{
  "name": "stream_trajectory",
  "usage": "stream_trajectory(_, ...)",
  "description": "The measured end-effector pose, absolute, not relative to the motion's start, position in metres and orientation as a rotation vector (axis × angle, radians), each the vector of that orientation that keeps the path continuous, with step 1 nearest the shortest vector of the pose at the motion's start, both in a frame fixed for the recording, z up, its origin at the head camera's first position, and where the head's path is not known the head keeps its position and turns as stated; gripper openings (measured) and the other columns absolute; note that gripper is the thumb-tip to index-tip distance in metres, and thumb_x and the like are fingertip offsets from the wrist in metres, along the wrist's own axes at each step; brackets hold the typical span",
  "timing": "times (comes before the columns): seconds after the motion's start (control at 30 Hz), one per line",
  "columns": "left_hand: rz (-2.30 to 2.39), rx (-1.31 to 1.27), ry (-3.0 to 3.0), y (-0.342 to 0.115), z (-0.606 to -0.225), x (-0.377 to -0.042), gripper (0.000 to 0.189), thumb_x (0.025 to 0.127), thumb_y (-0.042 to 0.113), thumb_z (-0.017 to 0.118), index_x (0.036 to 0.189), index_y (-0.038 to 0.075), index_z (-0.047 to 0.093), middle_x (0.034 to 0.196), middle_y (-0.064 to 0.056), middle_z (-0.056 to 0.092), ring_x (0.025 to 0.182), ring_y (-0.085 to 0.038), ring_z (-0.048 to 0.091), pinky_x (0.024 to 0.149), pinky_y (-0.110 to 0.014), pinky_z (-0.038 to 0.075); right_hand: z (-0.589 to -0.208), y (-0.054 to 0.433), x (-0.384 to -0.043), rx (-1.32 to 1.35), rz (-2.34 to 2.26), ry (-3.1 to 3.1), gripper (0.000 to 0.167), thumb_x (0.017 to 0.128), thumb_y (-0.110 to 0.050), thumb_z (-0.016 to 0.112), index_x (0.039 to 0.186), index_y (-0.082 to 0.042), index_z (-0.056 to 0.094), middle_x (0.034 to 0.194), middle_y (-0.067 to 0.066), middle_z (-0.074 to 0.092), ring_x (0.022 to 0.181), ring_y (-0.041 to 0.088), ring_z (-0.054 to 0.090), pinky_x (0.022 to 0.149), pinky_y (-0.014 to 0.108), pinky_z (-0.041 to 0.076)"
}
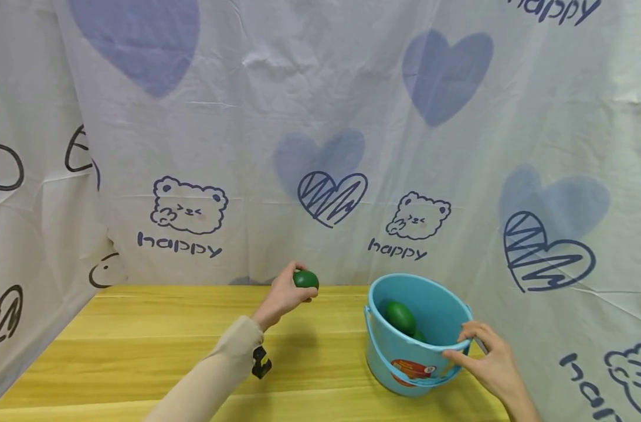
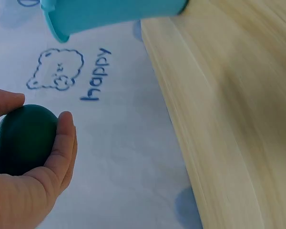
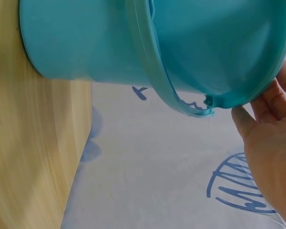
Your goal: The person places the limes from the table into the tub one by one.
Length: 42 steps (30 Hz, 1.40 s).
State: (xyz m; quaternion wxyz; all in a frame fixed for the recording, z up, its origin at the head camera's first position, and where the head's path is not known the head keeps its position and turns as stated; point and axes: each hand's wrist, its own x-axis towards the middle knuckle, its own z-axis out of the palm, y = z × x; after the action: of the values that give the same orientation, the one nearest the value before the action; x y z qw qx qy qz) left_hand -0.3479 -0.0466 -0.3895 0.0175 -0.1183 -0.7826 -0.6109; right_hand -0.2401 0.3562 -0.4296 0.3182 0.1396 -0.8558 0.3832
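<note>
My left hand (image 1: 287, 293) holds a smooth, dark green, oval fruit (image 1: 306, 279) above the table, left of the bucket. In the left wrist view, the thumb and fingers curl around the green fruit (image 2: 26, 140). A light blue bucket (image 1: 404, 357) with a red label stands upright on the table. Inside it lie a green fruit (image 1: 400, 317) and, partly hidden, another green piece (image 1: 419, 336). My right hand (image 1: 489, 354) grips the bucket's near right rim between thumb and fingers. The right wrist view shows that hand (image 3: 271, 129) at the rim, beside the handle (image 3: 155, 71).
The wooden table (image 1: 156, 334) runs back to a pale cloth (image 1: 257, 129) printed with hearts and bears. A small black object (image 1: 260, 362) shows beside the left sleeve (image 1: 214, 366). The bucket's handle hangs down on its near side.
</note>
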Motion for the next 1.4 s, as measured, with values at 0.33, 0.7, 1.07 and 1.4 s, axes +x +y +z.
stream_trajectory(0.33,-1.759,-0.478,-2.457,-0.014,-0.384,-0.348,0.052,0.082,0.020,0.078,0.129,0.016,0.056,0.127,-0.014,0.057,0.103,-0.029,0.058,0.078,-0.038,0.053,-0.432,0.358,-0.239,0.342,1.023,-2.253,0.034,0.065,-0.004,0.090,0.084,-0.011,0.062,0.105,-0.019,0.056,0.104,-0.009,0.048,0.093,0.001,0.032)
stream_trajectory(0.7,-1.777,-0.535,-2.439,0.029,-0.375,-0.345,0.054,0.078,0.020,0.082,0.124,0.019,0.055,0.119,-0.010,0.060,0.097,-0.025,0.060,0.080,-0.037,0.054,-0.434,0.357,-0.240,0.323,1.016,-2.259,0.034,0.065,-0.005,0.090,0.083,-0.012,0.062,0.105,-0.020,0.056,0.104,-0.010,0.048,0.092,0.001,0.032)
stream_trajectory(1.07,-1.774,-0.487,-2.418,0.053,-0.371,-0.339,0.064,0.078,0.022,0.083,0.129,0.016,0.046,0.119,-0.013,0.061,0.094,-0.024,0.063,0.075,-0.035,0.056,-0.433,0.357,-0.243,0.358,1.036,-2.228,0.036,0.063,-0.002,0.090,0.083,-0.011,0.062,0.104,-0.018,0.057,0.104,-0.008,0.049,0.093,0.002,0.034)
stream_trajectory(1.4,-1.701,-0.543,-2.406,0.072,-0.367,-0.326,0.063,0.081,0.016,0.079,0.137,0.020,0.051,0.129,-0.007,0.060,0.106,-0.024,0.059,0.089,-0.043,0.053,-0.434,0.358,-0.242,0.345,1.027,-2.241,0.035,0.063,-0.003,0.090,0.084,-0.011,0.062,0.106,-0.012,0.059,0.106,-0.009,0.049,0.093,0.001,0.034)
